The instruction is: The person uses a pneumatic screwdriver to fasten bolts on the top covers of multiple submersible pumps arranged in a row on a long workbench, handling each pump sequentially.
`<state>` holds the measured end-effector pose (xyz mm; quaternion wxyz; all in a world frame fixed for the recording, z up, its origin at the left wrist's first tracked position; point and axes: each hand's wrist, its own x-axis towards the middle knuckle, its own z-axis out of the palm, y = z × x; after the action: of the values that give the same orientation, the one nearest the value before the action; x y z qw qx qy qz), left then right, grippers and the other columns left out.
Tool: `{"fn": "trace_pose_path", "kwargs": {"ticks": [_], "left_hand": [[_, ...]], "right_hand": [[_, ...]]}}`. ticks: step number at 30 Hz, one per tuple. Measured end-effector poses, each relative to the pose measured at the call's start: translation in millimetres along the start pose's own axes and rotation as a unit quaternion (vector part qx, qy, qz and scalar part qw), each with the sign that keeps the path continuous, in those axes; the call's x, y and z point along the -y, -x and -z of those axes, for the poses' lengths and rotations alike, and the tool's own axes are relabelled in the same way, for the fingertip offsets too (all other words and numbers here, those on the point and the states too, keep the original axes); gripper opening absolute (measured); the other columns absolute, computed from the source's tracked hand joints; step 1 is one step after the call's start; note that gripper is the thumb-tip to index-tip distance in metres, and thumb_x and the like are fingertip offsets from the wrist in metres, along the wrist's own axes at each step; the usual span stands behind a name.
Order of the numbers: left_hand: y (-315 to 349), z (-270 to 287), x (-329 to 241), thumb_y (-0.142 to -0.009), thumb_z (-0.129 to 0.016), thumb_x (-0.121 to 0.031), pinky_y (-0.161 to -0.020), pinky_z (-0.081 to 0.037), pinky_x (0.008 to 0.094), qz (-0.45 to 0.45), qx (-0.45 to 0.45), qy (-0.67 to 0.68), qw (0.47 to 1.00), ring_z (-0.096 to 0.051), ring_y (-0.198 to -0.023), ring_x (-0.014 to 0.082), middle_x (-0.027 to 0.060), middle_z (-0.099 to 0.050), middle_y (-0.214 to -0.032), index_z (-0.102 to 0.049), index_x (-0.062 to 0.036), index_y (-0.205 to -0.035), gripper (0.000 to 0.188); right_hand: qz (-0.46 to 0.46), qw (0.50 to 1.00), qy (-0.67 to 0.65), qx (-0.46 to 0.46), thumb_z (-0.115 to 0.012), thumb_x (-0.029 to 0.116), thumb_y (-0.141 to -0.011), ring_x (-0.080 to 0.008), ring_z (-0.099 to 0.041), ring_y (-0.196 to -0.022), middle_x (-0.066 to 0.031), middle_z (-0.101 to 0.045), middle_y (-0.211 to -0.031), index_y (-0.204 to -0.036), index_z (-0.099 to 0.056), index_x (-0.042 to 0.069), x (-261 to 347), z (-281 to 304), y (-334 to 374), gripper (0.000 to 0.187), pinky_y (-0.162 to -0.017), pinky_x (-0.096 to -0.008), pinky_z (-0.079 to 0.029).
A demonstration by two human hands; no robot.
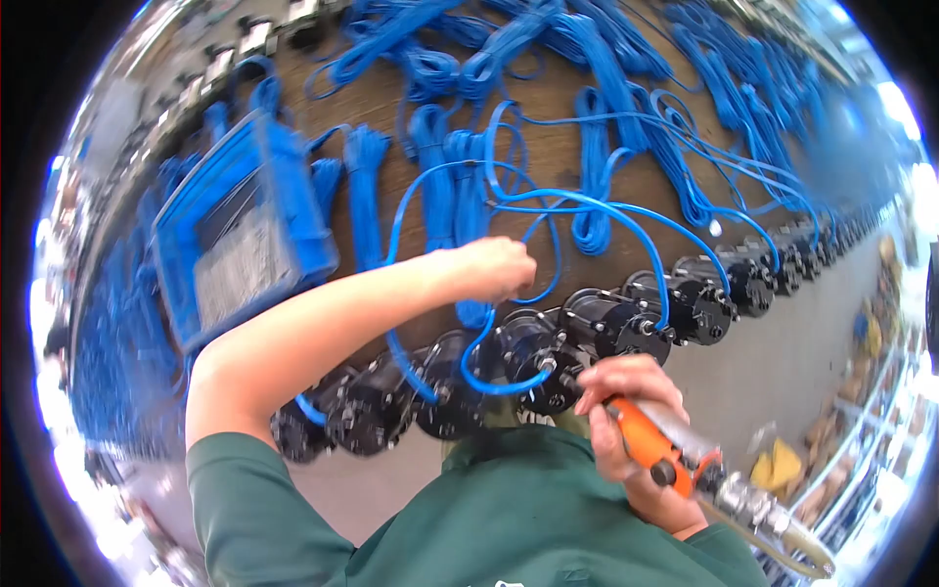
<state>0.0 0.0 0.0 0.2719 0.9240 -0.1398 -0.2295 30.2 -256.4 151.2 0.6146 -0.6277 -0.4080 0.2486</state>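
Observation:
My right hand (636, 406) is wrapped round an orange and grey air-powered driver (648, 442), with a hose fitting at its rear end. The tool's front points at the round end of a black cylindrical unit (533, 338). Whether its tip touches the unit is hidden by my fingers. From that same end, a blue cable (499, 387) leaves a metal fitting and loops up toward my left hand (494, 269). My left fingers are curled closed over the cable, above the row of units; their tips are partly hidden.
More black cylindrical units (616, 328) line the table's near edge on both sides. Bundled blue cables (430, 176) cover much of the brown tabletop (391, 225). A blue bin (311, 230) of thin pale strips stands at left. A yellow item (778, 465) lies at lower right.

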Motion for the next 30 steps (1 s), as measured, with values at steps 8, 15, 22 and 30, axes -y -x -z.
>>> {"fn": "trace_pose_path", "kwargs": {"ticks": [8,15,22,30], "left_hand": [[-65.9,-50.5,29.6,-0.079,-0.064,-0.010,-0.067,-0.053,0.0497,-0.215,-0.008,0.068,0.974,-0.067,-0.077,0.0398,0.0198,-0.069,-0.078,-0.073,-0.0062,-0.094,0.018],[-65.3,-36.9,26.0,-0.075,-0.065,-0.009,-0.065,-0.054,0.0488,-0.241,-0.001,0.027,0.970,-0.068,-0.075,0.0401,0.0201,-0.068,-0.075,-0.069,-0.0027,-0.083,0.010],[-55.4,-34.1,24.7,-0.072,-0.067,-0.008,-0.064,-0.054,0.0490,-0.252,-0.010,0.015,0.968,-0.068,-0.073,0.0402,0.0201,-0.068,-0.072,-0.068,-0.0017,-0.079,0.010],[-53.7,-59.0,31.4,-0.071,-0.068,-0.007,-0.066,-0.054,0.0487,-0.232,-0.055,0.066,0.969,-0.068,-0.077,0.0394,0.0195,-0.069,-0.075,-0.069,-0.0027,-0.081,0.011]], "right_hand": [[0.010,0.983,-0.058,-0.171,-0.064,-0.006,-0.079,-0.0241,-0.070,-0.066,-0.0267,-0.069,-0.090,-0.105,-0.057,-0.005,-9.5,-12.2,-18.5,0.026,-0.057,-0.0310,-0.059],[0.042,0.964,-0.047,-0.259,-0.062,-0.001,-0.088,-0.0179,-0.060,-0.066,-0.0181,-0.062,-0.095,-0.110,-0.052,0.002,-2.8,-19.9,-42.6,0.025,-0.059,-0.0276,-0.053],[0.003,0.975,-0.053,-0.217,-0.061,-0.008,-0.082,-0.0133,-0.064,-0.068,-0.0192,-0.065,-0.097,-0.108,-0.058,-0.003,-60.1,-29.9,-47.4,0.026,-0.063,-0.0255,-0.054],[-0.003,0.984,0.002,-0.179,-0.060,0.000,-0.081,-0.0140,-0.055,-0.060,-0.0190,-0.060,-0.096,-0.109,-0.053,-0.002,-53.0,-34.0,-55.7,0.029,-0.057,-0.0239,-0.049]]}}
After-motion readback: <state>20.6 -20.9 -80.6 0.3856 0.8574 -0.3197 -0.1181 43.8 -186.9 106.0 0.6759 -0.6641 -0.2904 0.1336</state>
